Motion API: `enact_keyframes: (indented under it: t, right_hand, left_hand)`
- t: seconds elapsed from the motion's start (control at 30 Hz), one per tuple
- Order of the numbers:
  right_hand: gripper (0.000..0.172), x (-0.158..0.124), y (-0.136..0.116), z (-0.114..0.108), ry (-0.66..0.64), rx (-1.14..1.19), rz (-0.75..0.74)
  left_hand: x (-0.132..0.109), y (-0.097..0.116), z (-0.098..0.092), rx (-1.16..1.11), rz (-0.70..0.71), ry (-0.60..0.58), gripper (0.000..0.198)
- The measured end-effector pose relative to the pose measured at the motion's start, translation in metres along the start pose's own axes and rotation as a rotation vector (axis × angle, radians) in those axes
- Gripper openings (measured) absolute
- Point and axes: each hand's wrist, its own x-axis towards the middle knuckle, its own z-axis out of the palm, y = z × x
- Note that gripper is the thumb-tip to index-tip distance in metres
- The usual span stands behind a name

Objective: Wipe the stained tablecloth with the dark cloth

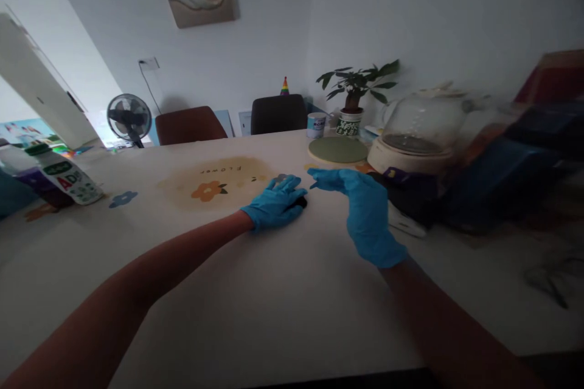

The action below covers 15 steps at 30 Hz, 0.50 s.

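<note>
My left hand, in a blue glove, rests on the white table mat. Its thumb and fingers close around a small black object, mostly covered, whose kind I cannot make out. To the right, my right hand, also gloved in blue, is held above the mat with its wrist bent. Its fingers stretch out toward the left hand, and I see nothing between them. Beside the right hand lie a white, flat object and blurred dark things.
At the right stands a glass kettle on a white base, near a green round mat. A potted plant and a can stand behind. Bottles are at left; chairs line the far edge.
</note>
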Motion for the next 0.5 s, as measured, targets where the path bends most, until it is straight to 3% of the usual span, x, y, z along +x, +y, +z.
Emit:
enact_keyframes:
  t: [0.13, 0.23, 0.43, 0.5]
  right_hand:
    - [0.036, 0.004, 0.001, -0.006, 0.029, -0.023, 0.019]
    - [0.036, 0.006, 0.006, -0.009, 0.044, -0.035, 0.005]
    - [0.037, 0.007, 0.013, -0.009, 0.023, -0.038, 0.019]
    - [0.036, 0.006, 0.013, -0.008, 0.043, -0.031, 0.017]
  left_hand:
    - [0.044, -0.003, -0.008, -0.044, -0.178, 0.054, 0.062]
    - [0.068, -0.011, -0.016, -0.101, -0.327, 0.129, 0.042]
    - [0.094, -0.028, -0.016, -0.085, -0.439, 0.274, 0.016]
    - [0.101, -0.032, -0.014, -0.071, -0.461, 0.304, 0.018]
